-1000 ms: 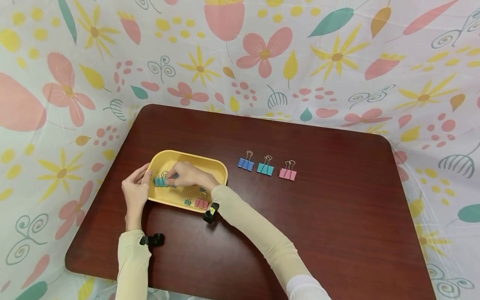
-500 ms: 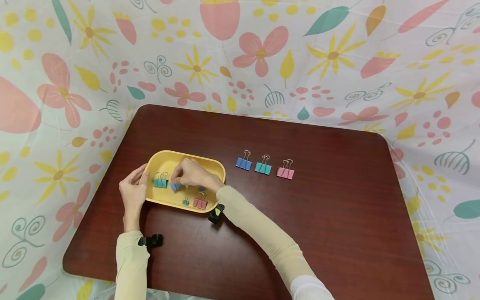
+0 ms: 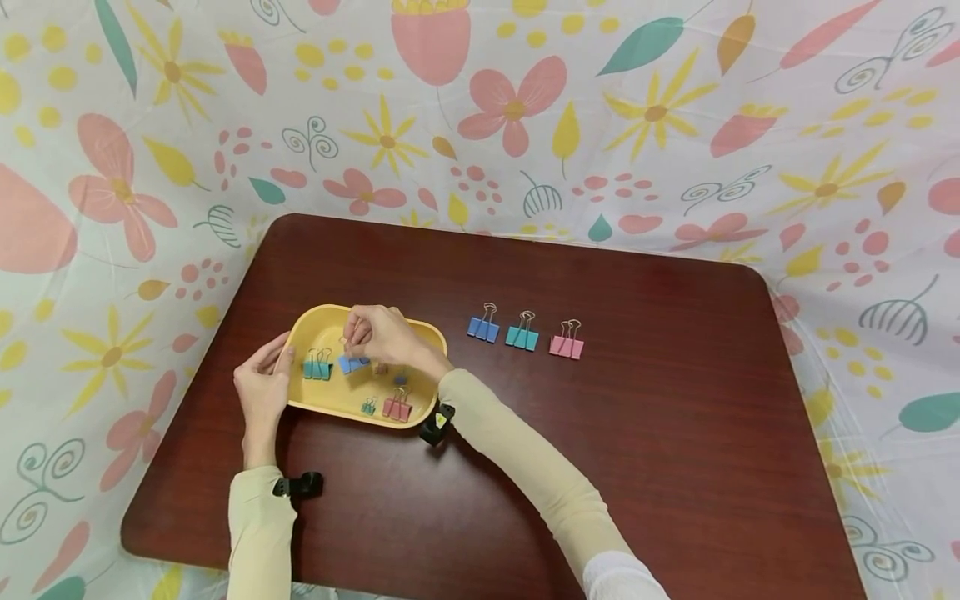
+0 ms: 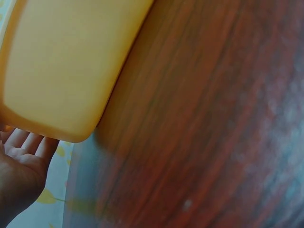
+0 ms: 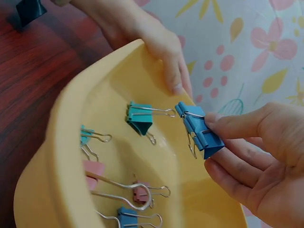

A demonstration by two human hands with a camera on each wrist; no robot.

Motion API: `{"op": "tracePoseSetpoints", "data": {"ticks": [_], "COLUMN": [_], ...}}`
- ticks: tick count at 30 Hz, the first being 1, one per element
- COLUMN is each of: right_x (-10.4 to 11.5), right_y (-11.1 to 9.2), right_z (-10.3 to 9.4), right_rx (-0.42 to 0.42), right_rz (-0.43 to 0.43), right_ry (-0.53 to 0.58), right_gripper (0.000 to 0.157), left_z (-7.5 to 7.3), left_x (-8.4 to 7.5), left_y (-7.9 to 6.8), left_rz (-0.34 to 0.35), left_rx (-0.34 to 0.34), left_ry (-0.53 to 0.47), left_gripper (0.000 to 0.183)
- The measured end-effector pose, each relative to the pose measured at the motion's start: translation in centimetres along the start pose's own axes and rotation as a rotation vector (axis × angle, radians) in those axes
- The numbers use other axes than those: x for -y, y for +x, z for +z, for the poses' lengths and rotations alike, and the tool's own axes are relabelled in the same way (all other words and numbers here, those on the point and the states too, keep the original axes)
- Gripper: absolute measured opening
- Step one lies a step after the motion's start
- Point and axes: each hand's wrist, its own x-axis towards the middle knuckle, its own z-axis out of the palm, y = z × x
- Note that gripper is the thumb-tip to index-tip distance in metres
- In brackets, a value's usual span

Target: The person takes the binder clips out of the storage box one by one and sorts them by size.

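Note:
A yellow tray (image 3: 330,414) stands on the table with several binder clips inside. My left hand (image 3: 260,392) grips its left end, thumb over the rim and fingers outside. Over the tray, my right hand (image 3: 386,337) pinches a blue binder clip (image 5: 199,128) between thumb and fingers. A teal binder clip (image 3: 317,369) lies near the left end. Toward the right end lie a pink clip (image 3: 397,407), a small teal clip (image 3: 368,407) and a small blue clip (image 3: 401,378). A small pink clip (image 5: 141,192) shows in the right wrist view.
Right of the tray, a blue clip (image 3: 483,328), a teal clip (image 3: 521,336) and a pink clip (image 3: 566,344) form a row on the brown table (image 3: 660,417). A floral cloth (image 3: 450,192) hangs behind the table.
My right hand has drawn back from beside the teal clip and lifted a little, with the blue binder clip in its fingers. The left hand keeps its hold on the tray.

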Motion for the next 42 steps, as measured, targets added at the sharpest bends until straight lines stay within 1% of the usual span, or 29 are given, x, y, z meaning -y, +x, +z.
{"op": "tracePoseSetpoints", "data": {"ticks": [4, 10, 17, 20, 23, 24, 27, 34, 42], "right_x": [-0.1, -0.4, -1.0, -1.3, -1.7, -1.8, -2.0, -2.8, -4.2], "right_y": [-0.4, -1.0, -2.2, -2.8, -3.4, -3.5, -4.0, -5.4, -7.6], "right_z": [-0.5, -1.9, -4.0, -4.8, -5.4, -5.6, -6.1, -7.0, -8.1], "right_rx": [-0.032, -0.087, -0.18, -0.2, -0.219, -0.226, -0.243, -0.274, -0.337], "right_rz": [0.014, -0.008, -0.015, -0.022, -0.032, -0.037, -0.041, -0.028, -0.006], "right_ry": [0.037, 0.051, 0.084, 0.104, 0.126, 0.135, 0.153, 0.168, 0.137], "right_gripper": [0.024, 0.019, 0.011, 0.01, 0.008, 0.008, 0.007, 0.005, 0.005], "left_z": [0.0, 0.1, 0.4, 0.4, 0.3, 0.2, 0.1, -0.2, 0.1], "left_x": [-0.1, -0.2, -0.3, -1.4, -1.5, -1.5, -0.4, -0.4, -0.5], "left_y": [-0.1, -0.2, 0.0, -0.5, -0.6, -0.7, -0.5, -0.8, -0.8], "left_rz": [-0.001, -0.003, -0.004, -0.004, -0.013, -0.015, -0.018, -0.028, -0.01], "left_rx": [-0.002, -0.007, 0.003, 0.008, 0.008, 0.006, -0.01, -0.026, -0.02], "left_ry": [-0.011, -0.01, -0.007, -0.015, -0.024, -0.025, -0.03, -0.041, -0.041], "left_gripper": [0.028, 0.027, 0.028, 0.028, 0.029, 0.029, 0.029, 0.029, 0.028]}}
